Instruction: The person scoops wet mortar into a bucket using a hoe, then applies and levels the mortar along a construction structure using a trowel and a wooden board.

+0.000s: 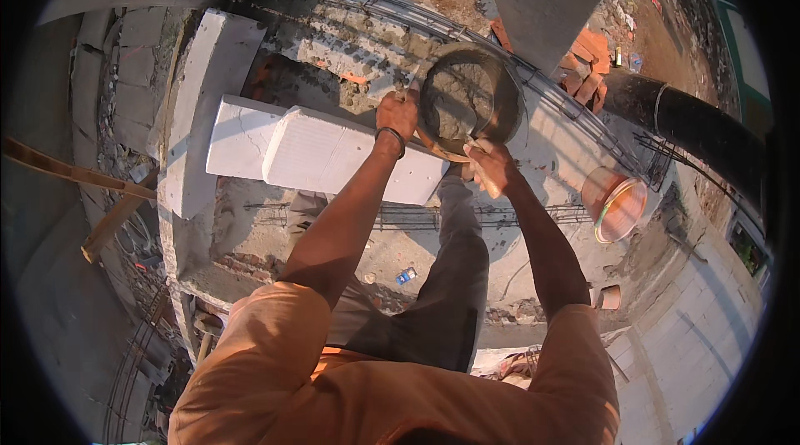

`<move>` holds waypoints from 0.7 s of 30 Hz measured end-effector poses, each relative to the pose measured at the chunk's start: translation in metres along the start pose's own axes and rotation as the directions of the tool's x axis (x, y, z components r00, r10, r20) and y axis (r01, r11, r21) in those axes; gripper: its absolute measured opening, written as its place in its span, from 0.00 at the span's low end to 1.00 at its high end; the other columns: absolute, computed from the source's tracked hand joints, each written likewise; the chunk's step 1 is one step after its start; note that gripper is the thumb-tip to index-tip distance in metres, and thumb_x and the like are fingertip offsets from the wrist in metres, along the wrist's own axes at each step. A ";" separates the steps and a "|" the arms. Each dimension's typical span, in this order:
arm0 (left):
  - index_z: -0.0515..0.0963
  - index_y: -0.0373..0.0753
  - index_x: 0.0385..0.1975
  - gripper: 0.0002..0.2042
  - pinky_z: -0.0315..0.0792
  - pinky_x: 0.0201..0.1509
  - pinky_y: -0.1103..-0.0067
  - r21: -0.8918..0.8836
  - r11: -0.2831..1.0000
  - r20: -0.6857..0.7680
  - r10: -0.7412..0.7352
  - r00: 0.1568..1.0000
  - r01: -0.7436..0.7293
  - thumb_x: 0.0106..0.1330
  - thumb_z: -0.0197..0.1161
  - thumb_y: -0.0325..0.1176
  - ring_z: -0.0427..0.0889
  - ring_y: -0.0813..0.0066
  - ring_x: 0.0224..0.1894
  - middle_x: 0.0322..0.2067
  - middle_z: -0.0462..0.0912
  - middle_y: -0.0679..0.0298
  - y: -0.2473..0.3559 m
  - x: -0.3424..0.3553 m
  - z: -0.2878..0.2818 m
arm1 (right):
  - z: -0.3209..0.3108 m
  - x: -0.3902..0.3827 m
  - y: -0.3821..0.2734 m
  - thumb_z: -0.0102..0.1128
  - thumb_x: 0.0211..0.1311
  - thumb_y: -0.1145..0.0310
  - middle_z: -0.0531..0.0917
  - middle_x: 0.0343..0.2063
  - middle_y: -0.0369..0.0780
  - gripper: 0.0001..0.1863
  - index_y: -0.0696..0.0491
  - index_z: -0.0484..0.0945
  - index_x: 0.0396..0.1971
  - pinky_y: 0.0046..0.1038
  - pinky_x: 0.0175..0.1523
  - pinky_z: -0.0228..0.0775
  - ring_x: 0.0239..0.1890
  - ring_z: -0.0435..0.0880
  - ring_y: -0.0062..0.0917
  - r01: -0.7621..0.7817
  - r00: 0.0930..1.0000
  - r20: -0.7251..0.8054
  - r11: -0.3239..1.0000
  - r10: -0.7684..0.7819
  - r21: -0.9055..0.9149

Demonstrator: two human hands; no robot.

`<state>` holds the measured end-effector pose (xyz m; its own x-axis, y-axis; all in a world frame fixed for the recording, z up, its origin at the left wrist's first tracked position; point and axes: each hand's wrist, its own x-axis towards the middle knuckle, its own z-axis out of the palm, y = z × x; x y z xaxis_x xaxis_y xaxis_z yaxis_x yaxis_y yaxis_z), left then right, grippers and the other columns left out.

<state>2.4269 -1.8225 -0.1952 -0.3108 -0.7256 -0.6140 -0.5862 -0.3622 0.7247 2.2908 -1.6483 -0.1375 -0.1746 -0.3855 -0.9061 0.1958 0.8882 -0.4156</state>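
Note:
A round, dark-rimmed bucket (pixel 512 103) stands tilted ahead of me, with grey wet mortar (pixel 458 95) inside. My left hand (pixel 397 116) is closed at the bucket's left rim, above the white blocks. At the near rim, my right hand (pixel 493 166) is wrapped around the pale handle of a trowel (pixel 488 186); its blade reaches into the mortar and is mostly hidden. Just below my left hand lies a long white block (pixel 333 153) with a ridged end. Another white block (pixel 242 137) adjoins it on the left.
A large white block (pixel 200 112) stands at the left. Steel bars (pixel 575 120) run along the far side. At the right are an orange-pink bucket (pixel 614 204), broken red bricks (pixel 587 66) and a thick black pipe (pixel 692 116). A small blue packet (pixel 406 276) lies near my legs.

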 end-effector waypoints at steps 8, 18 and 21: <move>0.79 0.31 0.31 0.22 0.71 0.39 0.71 0.140 0.990 -0.095 -0.013 0.995 0.026 0.65 0.53 0.49 0.80 0.58 0.29 0.24 0.82 0.53 -0.038 0.030 -0.006 | -0.006 -0.014 0.016 0.57 0.63 0.63 0.75 0.22 0.38 0.13 0.56 0.74 0.42 0.24 0.17 0.66 0.16 0.74 0.20 0.149 0.987 0.010 0.936 -0.161 0.320; 0.80 0.34 0.21 0.12 0.75 0.40 0.72 0.393 0.832 -0.368 -0.249 0.896 0.392 0.56 0.67 0.38 0.82 0.58 0.30 0.24 0.83 0.55 -0.087 -0.087 -0.197 | 0.013 -0.068 -0.060 0.57 0.64 0.61 0.77 0.21 0.35 0.12 0.54 0.76 0.40 0.22 0.18 0.67 0.15 0.75 0.18 0.081 0.995 -0.070 0.990 -0.073 0.113; 0.73 0.32 0.50 0.22 0.66 0.58 0.68 0.400 0.908 -0.343 0.025 0.939 0.122 0.61 0.59 0.41 0.71 0.51 0.54 0.51 0.72 0.47 -0.184 -0.146 -0.257 | 0.042 -0.080 -0.124 0.57 0.64 0.61 0.77 0.22 0.34 0.13 0.54 0.76 0.41 0.21 0.18 0.67 0.15 0.75 0.17 0.104 0.995 -0.012 0.994 -0.104 -0.029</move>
<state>2.7726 -1.7998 -0.1585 -0.0500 -0.8908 -0.4516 -0.8696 -0.1835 0.4583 2.3213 -1.7378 -0.0170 -0.2051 -0.4729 -0.8569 0.1490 0.8502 -0.5049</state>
